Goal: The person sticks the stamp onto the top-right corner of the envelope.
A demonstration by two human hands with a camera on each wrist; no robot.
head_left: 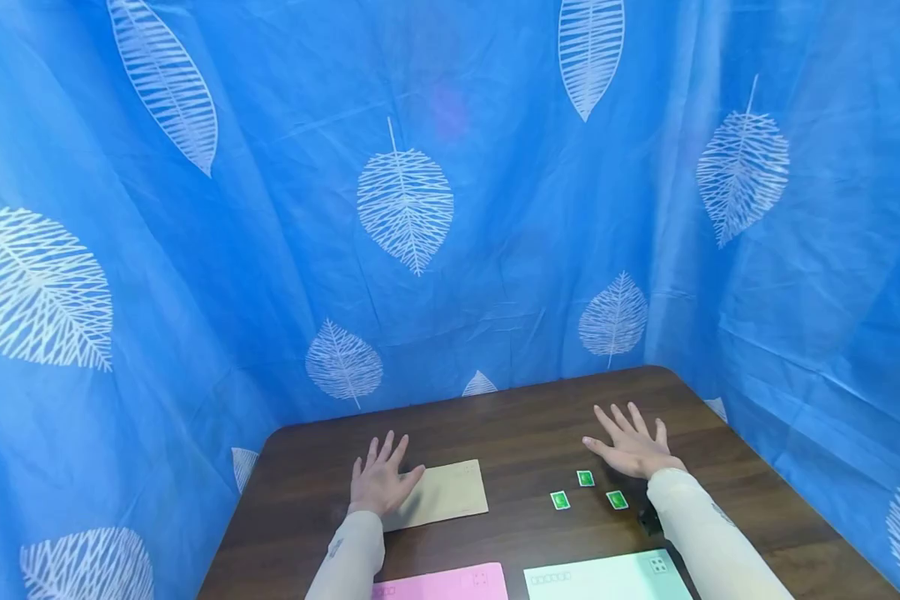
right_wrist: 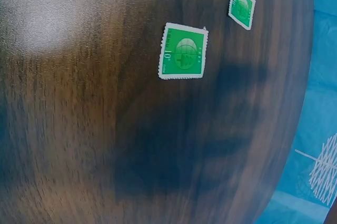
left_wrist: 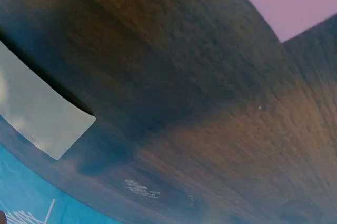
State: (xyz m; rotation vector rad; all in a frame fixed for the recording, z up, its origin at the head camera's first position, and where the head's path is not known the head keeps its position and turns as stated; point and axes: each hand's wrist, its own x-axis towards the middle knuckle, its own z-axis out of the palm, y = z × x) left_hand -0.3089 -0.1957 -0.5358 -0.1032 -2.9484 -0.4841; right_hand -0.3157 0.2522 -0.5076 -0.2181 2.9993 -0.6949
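My left hand [head_left: 382, 483] is held with fingers spread at the left end of a tan envelope [head_left: 450, 493], overlapping it in the head view. The same envelope [left_wrist: 45, 108] shows at the left of the left wrist view. On the right, my other hand [head_left: 633, 448] has its fingers spread and nothing in them. Close to it on the near side lie three small green postage stamps, one left [head_left: 560, 500], one farther back [head_left: 586, 478] and one right [head_left: 617, 500]. The right wrist view shows a stamp [right_wrist: 183, 51] with white perforated edges and a "10" on it.
A pink envelope [head_left: 450, 583] and a mint green envelope [head_left: 607, 577] lie side by side along the near side, cut off by the frame. The brown wooden table [head_left: 510, 425] has rounded far corners. Blue curtains [head_left: 495, 250] with white leaf prints hang around it.
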